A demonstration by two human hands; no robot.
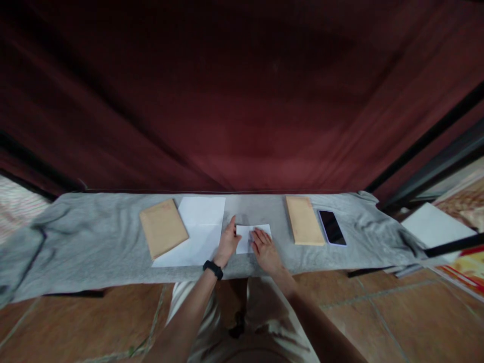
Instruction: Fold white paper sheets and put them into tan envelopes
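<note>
A small folded piece of white paper (244, 246) lies on the grey cloth between my hands. My left hand (227, 242), with a black watch on its wrist, is at the paper's left edge; its thumb touches that edge and its fingers point away from me, apart from the thumb. Pressed flat on the right part of the paper is my right hand (265, 250), fingers stretched out. Larger white sheets (204, 232) lie just left of my left hand, showing a crease across them. A tan envelope (164, 228) partly covers these sheets.
Grey cloth (113, 252) covers the narrow bench. To the right lie another tan envelope (305, 222) and a phone (333, 228) with a dark screen. A dark red curtain (242, 101) hangs behind the bench. Printed packaging (467, 267) sits at far right.
</note>
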